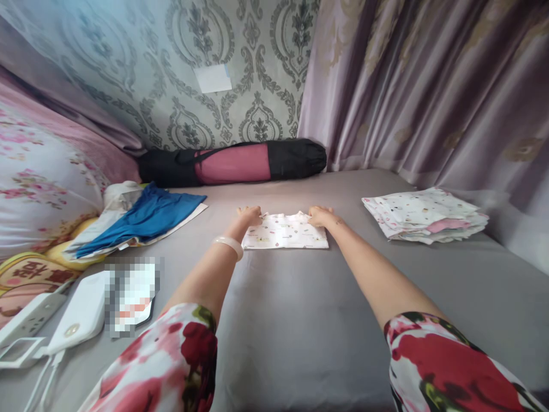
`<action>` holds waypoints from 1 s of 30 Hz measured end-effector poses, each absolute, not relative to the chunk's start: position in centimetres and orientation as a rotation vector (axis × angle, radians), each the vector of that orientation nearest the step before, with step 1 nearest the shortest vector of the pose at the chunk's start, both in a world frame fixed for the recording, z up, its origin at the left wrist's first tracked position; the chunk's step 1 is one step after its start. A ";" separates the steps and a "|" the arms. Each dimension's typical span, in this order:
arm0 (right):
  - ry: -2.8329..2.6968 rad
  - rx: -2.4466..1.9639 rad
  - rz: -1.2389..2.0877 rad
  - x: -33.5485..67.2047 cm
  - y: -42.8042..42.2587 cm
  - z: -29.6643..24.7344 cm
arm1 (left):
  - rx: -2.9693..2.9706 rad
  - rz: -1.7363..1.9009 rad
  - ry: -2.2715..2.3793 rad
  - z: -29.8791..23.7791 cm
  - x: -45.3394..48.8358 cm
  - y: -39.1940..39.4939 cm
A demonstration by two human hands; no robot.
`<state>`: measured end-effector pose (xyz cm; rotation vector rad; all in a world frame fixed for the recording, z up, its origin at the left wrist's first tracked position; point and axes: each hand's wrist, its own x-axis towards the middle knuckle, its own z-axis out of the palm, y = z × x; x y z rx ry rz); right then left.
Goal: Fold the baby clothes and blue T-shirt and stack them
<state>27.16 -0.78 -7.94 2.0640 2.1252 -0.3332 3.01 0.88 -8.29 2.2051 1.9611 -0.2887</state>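
Observation:
A white printed garment (285,232), folded into a flat rectangle, lies on the grey sheet in front of me. At its far left corner my left hand (249,217), below a pale bangle (230,247), grips the cloth with bent fingers. My right hand (321,216) has its fingers closed on the far right corner. Between the hands the far edge of the cloth looks slightly raised and uneven. Some fingertips are hidden behind the hands.
To the right sits a stack of folded printed clothes (422,214). Blue clothing (146,217) lies loosely on the left. Nearer are a white power bank (81,309), a power strip (30,317) and a blurred-out item (134,297). A black-and-pink long bag (234,163) rests against the wall.

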 end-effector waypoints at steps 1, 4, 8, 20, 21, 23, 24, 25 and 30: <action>2.151 2.069 -0.315 27.2 -1.1 -8.1 | 2.215 -0.267 1.974 -8.5 3.0 0.7; 2.245 2.076 -0.238 27.3 -2.3 -8.5 | 2.239 -0.198 2.025 -9.0 3.1 0.0; 2.364 2.059 -0.114 27.6 -3.5 -8.8 | 2.289 -0.104 2.068 -9.2 3.1 -1.6; 2.446 2.026 0.010 28.5 -4.8 -6.1 | 2.396 0.143 2.054 -6.5 1.8 -3.9; 2.446 2.027 0.004 28.6 -4.8 -5.8 | 2.398 0.162 2.047 -6.1 1.6 -3.8; 2.442 2.028 -0.022 28.9 -4.8 -5.1 | 2.406 0.191 2.034 -5.3 1.3 -3.6; 2.439 2.029 -0.039 29.0 -4.7 -4.7 | 2.410 0.203 2.027 -4.9 1.2 -3.4; 2.440 2.032 -0.054 29.2 -4.6 -4.4 | 2.414 0.219 2.019 -4.6 1.1 -3.3; 2.497 2.082 -0.003 29.9 -4.0 -2.6 | 2.422 0.387 2.004 -3.3 0.8 -2.2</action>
